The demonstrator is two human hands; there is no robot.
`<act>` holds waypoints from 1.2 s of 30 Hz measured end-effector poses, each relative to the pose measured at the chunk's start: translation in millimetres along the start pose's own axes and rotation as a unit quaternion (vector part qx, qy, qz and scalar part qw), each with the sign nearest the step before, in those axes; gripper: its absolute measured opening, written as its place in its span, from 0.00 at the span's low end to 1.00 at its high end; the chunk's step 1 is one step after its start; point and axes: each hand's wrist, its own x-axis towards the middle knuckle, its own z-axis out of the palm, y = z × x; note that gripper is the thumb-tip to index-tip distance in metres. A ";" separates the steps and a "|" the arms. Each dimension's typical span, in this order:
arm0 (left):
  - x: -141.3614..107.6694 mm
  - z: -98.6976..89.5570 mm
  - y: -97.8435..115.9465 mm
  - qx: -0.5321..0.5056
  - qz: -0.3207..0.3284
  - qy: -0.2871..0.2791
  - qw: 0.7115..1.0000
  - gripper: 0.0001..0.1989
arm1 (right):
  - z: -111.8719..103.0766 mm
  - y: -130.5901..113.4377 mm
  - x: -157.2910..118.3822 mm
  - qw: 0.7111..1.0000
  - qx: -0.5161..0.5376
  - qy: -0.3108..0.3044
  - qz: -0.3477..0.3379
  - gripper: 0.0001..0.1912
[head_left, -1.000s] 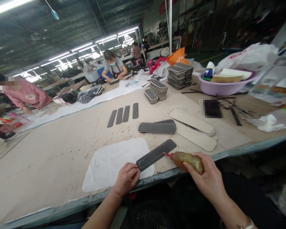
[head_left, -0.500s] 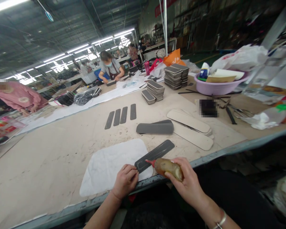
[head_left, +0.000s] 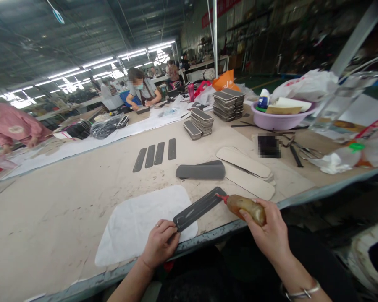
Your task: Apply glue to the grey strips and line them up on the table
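Note:
My right hand (head_left: 267, 224) is wrapped round a squeeze bottle (head_left: 246, 208) of yellowish-brown liquid, tilted so that its red nozzle is at the far right end of a dark grey strip (head_left: 198, 209). Shiny wet lines, like glue, run along the strip's face. At its near left end, the fingers of my left hand (head_left: 163, 241) pinch the edge. The strip lies partly over a white sheet (head_left: 141, 224) at the table's front edge. Just beyond it, more dark grey strips (head_left: 200, 171) overlap a fan of beige strips (head_left: 244, 161).
Several smaller dark strips (head_left: 159, 153) lie in a row. Stacked pieces (head_left: 201, 121) stand farther back, with taller stacks (head_left: 228, 105) behind. At right are a purple basin (head_left: 272, 121), scissors (head_left: 311, 153) and plastic bags. Two co-workers (head_left: 143, 90) (head_left: 15, 123) stand across the table.
My right hand has moved the bottle right and slightly up, its nozzle sliding along the strip from the left part to the far right end. My left hand stays on the strip's near end.

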 end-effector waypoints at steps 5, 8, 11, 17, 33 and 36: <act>-1.3 2.1 -3.3 -0.001 -0.003 -0.006 1.000 0.04 | 0.2 0.8 7.3 1.000 -0.007 0.025 0.017 0.19; -1.5 2.9 -4.4 0.001 -0.003 -0.004 1.000 0.04 | 7.4 2.5 9.5 1.000 0.000 0.022 0.018 0.18; -2.0 3.5 -4.9 0.003 0.001 0.001 1.000 0.04 | 15.3 5.4 10.5 1.000 -0.005 0.023 0.020 0.18; -3.6 4.7 -5.4 0.013 0.001 -0.001 1.000 0.04 | 13.2 9.9 8.3 0.999 -0.024 0.016 0.024 0.18; -5.4 4.9 -4.6 0.028 0.013 0.011 0.999 0.06 | 16.8 -26.6 -17.1 0.985 0.111 -0.134 -0.004 0.16; -6.5 5.1 -6.1 0.025 0.024 0.011 0.999 0.08 | 18.9 -21.7 -12.9 0.992 0.093 -0.082 0.001 0.17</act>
